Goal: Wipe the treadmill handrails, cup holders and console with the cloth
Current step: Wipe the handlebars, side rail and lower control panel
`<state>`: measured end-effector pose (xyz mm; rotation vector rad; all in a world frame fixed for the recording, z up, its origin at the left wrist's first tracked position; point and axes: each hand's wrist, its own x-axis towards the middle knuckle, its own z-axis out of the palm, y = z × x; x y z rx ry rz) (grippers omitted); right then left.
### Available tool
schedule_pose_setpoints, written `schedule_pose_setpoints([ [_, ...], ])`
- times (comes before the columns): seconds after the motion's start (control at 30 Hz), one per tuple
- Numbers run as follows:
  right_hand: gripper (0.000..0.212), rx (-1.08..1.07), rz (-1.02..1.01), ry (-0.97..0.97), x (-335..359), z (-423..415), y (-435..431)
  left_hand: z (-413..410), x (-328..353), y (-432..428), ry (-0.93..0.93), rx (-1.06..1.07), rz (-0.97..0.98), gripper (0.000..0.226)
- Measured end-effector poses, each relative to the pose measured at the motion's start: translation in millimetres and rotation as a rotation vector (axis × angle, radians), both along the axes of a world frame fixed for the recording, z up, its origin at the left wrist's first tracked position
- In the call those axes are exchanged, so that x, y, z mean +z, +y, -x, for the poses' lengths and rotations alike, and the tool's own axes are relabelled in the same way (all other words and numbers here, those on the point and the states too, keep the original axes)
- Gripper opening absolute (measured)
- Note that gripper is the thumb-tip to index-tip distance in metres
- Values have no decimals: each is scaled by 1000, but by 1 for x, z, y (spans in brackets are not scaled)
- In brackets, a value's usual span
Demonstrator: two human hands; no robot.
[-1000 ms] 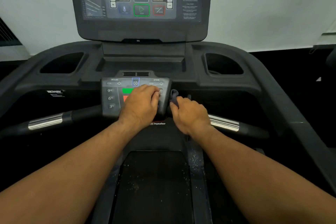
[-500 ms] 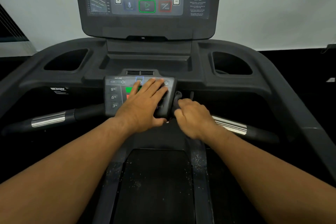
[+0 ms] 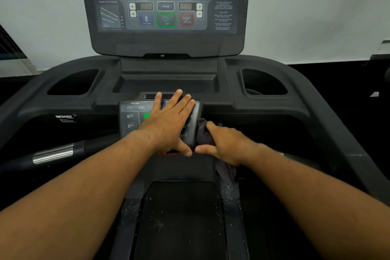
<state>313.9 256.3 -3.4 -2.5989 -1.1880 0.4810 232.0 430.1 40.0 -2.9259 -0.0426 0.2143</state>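
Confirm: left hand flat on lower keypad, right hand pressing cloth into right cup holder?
No. Head view: the right hand holds the cloth at the right edge of the lower keypad, not in the right cup holder. Left hand is flat on the keypad, as stated.

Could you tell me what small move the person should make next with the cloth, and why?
Probably lift the left hand off the keypad and sweep the cloth, held by the right hand at the keypad's right edge, across its face, which the flat palm covers.

Two bare forearms (image 3: 95, 186) with faint hair, bare left hand (image 3: 168, 126), bare right hand (image 3: 224, 143)
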Motion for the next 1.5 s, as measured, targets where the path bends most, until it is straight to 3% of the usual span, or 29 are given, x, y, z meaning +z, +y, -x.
schedule_pose_setpoints([
  [0.13, 54, -48, -18, 181, 7, -8, 3, -1, -1, 0, 3, -4, -30, 138],
  [0.27, 52, -135, -148, -71, -8, 10, -2, 2, -1, -1, -11, -10, -42, 136],
  [0.4, 43, -24, -242, -196, -12, 29, -13, 3, 3, -5, -14, -18, -84, 134],
  [0.5, 47, -57, -252, -108, -12, 34, -21, 8, 4, -9, -65, -13, -97, 131],
  [0.63, 28, -224, -558, 40, 7, 34, -31, 24, 0, -17, -160, -37, -25, 115],
  [0.77, 24, -343, -693, -63, 37, 38, -38, 38, 6, -20, -280, -56, 232, 86],
  [0.9, 15, -406, -817, -38, 56, 52, -39, 38, 9, -32, -356, 71, 835, 58],
  [1.03, 7, -523, -940, 66, 68, 80, -33, 43, 3, -54, -97, 121, 1319, 44],
  [1.17, 15, -718, -1108, 198, 75, 100, -28, 59, -6, -63, 25, 129, 1503, 9],
  [1.27, 32, -762, -1165, 272, 81, 106, -41, 70, -3, -64, 6, 149, 1492, 15],
  [1.33, 44, -723, -1090, 280, 81, 109, -57, 76, -2, -62, -24, 137, 1405, 11],
  [1.43, 15, -677, -863, 172, 78, 113, -82, 87, 6, -63, -62, 117, 1298, 8],
  [1.5, 34, -705, -761, 210, 74, 114, -95, 92, 12, -66, -121, 65, 1209, 10],
])
